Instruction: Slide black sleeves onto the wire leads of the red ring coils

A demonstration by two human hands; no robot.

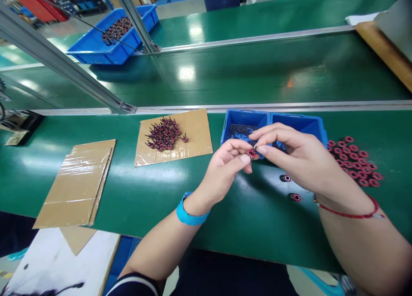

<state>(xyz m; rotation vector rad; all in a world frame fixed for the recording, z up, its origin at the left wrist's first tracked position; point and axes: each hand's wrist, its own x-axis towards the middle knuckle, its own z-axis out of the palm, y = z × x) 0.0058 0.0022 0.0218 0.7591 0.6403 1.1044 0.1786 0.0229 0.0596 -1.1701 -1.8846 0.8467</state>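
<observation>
Between the fingertips of my left hand [222, 171] is a small red-and-black ring part [251, 153], held in front of the blue bins. My right hand [289, 156] pinches at the upper edge of that part; a small dark piece seems to be between its fingertips, too small to make out. Dark thin pieces [240, 131] lie in the left blue bin [226, 126]. The right blue bin [298, 122] is partly hidden by my right hand. Two similar ring parts [286, 178] [295, 197] rest on the green table near my right wrist.
Several red rings [357, 161] lie at the right. Pin-fitted parts [164, 134] are heaped on cardboard [196, 135] left of the bins. Stacked cardboard [77, 184] is farther left. A metal post [67, 64] and a blue crate [93, 51] stand beyond.
</observation>
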